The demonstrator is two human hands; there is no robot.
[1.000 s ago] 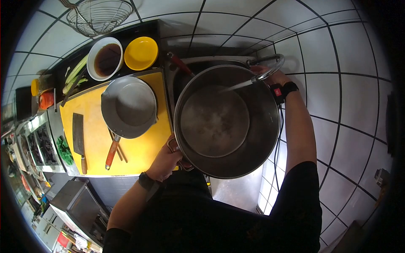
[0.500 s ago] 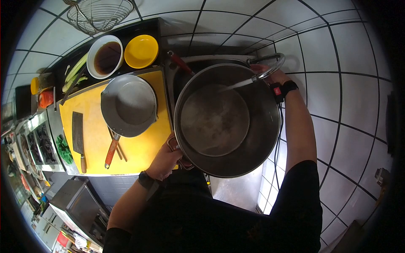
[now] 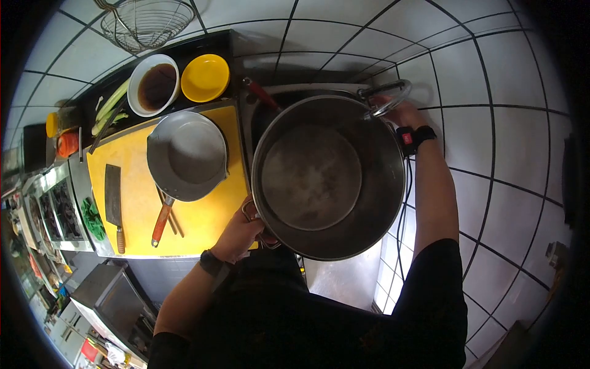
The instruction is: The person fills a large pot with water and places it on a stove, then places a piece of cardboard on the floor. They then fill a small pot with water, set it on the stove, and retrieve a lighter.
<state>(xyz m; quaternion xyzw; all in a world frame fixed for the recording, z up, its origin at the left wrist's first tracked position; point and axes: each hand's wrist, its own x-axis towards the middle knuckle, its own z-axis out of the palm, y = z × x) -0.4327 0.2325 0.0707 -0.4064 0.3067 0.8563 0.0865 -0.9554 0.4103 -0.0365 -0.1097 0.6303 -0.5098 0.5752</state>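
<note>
A large deep metal pot (image 3: 381, 190) stands at the sink, with some liquid in its bottom. My left hand (image 3: 241, 230) is closed round the loop handle on the pot's lower left side. Behind the pot's upper right rim, my right hand (image 3: 396, 111) is partly hidden beside the curved metal faucet (image 3: 399, 98); what its fingers hold cannot be made out. No water stream shows from the faucet, whose end hangs over the pot's rim.
Left of the pot, a yellow cutting board (image 3: 135, 184) bears a grey pan (image 3: 196, 150), a cleaver (image 3: 113, 197) and chopsticks. Behind it are a white bowl of dark liquid (image 3: 153, 86), a yellow bowl (image 3: 206, 78) and green stalks. A wire strainer (image 3: 147, 24) hangs above.
The water stream from the faucet into the pot has stopped. The pot appears shifted very slightly left, and my left hand stays on its handle.
</note>
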